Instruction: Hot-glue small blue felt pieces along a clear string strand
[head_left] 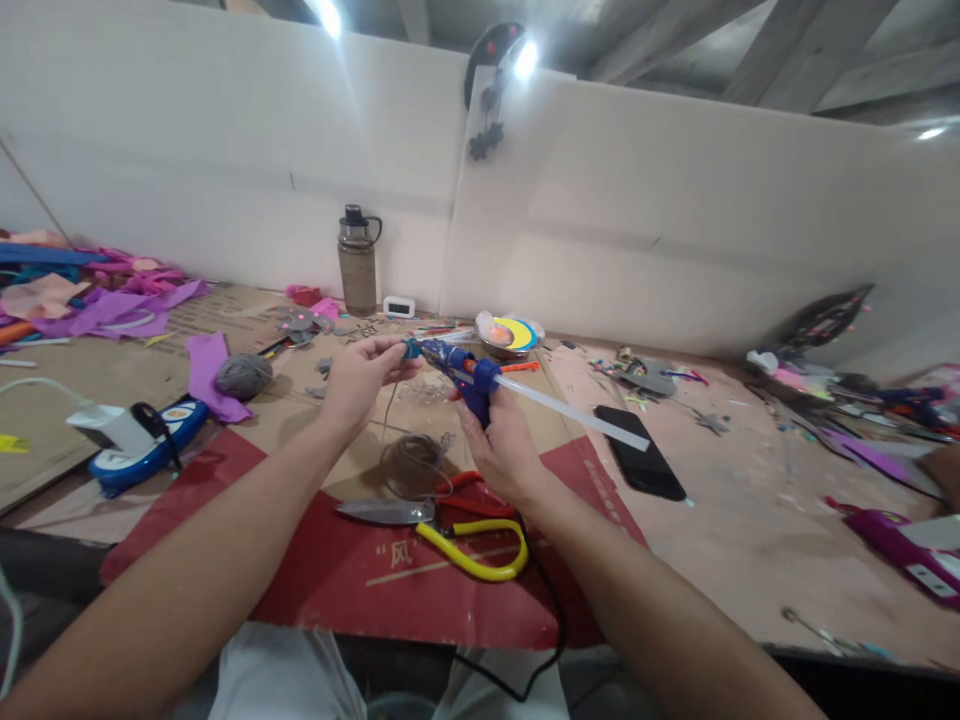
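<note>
My right hand (pixel 499 440) is wrapped around the handle of a blue glue gun (pixel 476 390). A long whitish glue stick (pixel 577 410) juts from its back end, down to the right. The gun's nozzle end points left, toward my left hand (pixel 364 380). Pinched in my left fingertips is a small teal piece (pixel 411 348), right at the nozzle; whether the two touch I cannot tell. A thin grey cord (pixel 391 405) hangs below those fingers toward a loose coil (pixel 416 460). Scissors with red and yellow handles (pixel 480 550) lie under my hands, their blades to the left.
A red board (pixel 315 590) covers the table's front. Left are a grey yarn ball (pixel 244 375) and a blue power strip (pixel 150 450); right, a black phone (pixel 641 455). Behind stand a water bottle (pixel 358 265) and a bowl (pixel 517 350). A black cable (pixel 555 620) runs off the front edge.
</note>
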